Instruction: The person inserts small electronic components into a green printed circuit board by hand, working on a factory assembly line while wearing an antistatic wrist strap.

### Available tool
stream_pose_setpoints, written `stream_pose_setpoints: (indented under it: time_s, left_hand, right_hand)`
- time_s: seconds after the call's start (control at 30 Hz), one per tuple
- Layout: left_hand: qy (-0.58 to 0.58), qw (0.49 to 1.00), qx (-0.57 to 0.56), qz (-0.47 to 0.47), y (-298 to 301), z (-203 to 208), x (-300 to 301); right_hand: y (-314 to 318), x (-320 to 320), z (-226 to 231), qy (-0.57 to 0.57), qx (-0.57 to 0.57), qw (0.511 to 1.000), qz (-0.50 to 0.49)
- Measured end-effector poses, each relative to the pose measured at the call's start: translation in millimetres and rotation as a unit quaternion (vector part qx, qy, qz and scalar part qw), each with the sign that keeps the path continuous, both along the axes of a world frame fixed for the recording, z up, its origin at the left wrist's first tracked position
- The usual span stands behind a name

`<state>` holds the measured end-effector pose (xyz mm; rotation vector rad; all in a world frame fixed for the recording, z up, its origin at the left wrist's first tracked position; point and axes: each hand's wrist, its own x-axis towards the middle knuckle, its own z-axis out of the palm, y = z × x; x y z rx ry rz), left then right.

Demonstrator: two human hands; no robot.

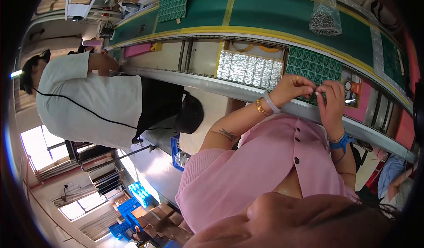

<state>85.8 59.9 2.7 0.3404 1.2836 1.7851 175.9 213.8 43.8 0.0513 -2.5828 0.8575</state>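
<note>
My left hand (295, 89), with bracelets at its wrist, has thumb and forefinger closed in a pinch. Close to its fingertips is my right hand (332, 98), wearing a blue wristband (342, 142), its fingers curled and pinched too. Whatever lies between the fingers is too small to make out. Both hands are over the near edge of a green circuit board panel (312, 64), which is divided into many small repeated units and lies at the near side of the line.
Left of the panel is a silvery sectioned tray (249, 67). Beyond runs a green conveyor belt (274, 11), carrying a bag of small metal parts (325, 18) and another green panel (172, 4). A metal rail (212, 81) borders the near side. A co-worker (88, 93) is at the left.
</note>
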Motion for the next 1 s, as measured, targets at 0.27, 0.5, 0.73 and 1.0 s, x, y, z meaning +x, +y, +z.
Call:
stream_pose_setpoints:
  time_s: [0.27,0.5,0.73,1.0]
  left_hand:
    - [0.199,0.929,-0.061,0.305,-39,-14,-58]
    - [0.043,0.944,0.040,0.325,-40,-18,-64]
    - [0.039,0.943,0.045,0.327,-40,-16,-59]
    - [0.039,0.947,0.039,0.316,-39,-17,-58]
  right_hand:
    - [37,-13,-15,-0.031,0.002,0.999,0.010]
    - [34,-18,-32,-0.072,0.016,0.997,-0.005]
    - [31,-17,-35,-0.073,0.063,0.995,0.012]
    - [31,-16,-36,-0.068,0.093,0.993,0.017]
